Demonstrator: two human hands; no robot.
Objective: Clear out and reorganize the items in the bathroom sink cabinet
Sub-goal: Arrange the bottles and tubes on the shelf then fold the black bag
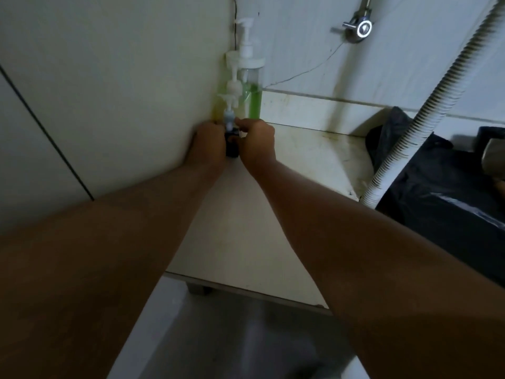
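Both arms reach into the far left corner of the sink cabinet. There the left hand and the right hand meet around a small dark bottle. The bottle stands upright on the cabinet floor, close against the left side wall.

The left hand's grip is closed round the bottle's left side, with the back of the hand toward the camera. The right hand's grip closes on the bottle's right side, its fingers curled and one fingertip up by the neck. A pale blue-white pump top rises from the bottle between the two hands.

Just behind it, in the same corner, other pump bottles stand in a tight cluster. The tall clear bottle holds green liquid and has a white pump. The lower bottle against the left wall looks yellowish. A white pump head shows between them, but its own bottle cannot be made out.

On the right, a white corrugated drain hose slants down from the upper right to the cabinet floor. A black plastic bag lies behind and beside it. A chrome valve sits high on the back wall.
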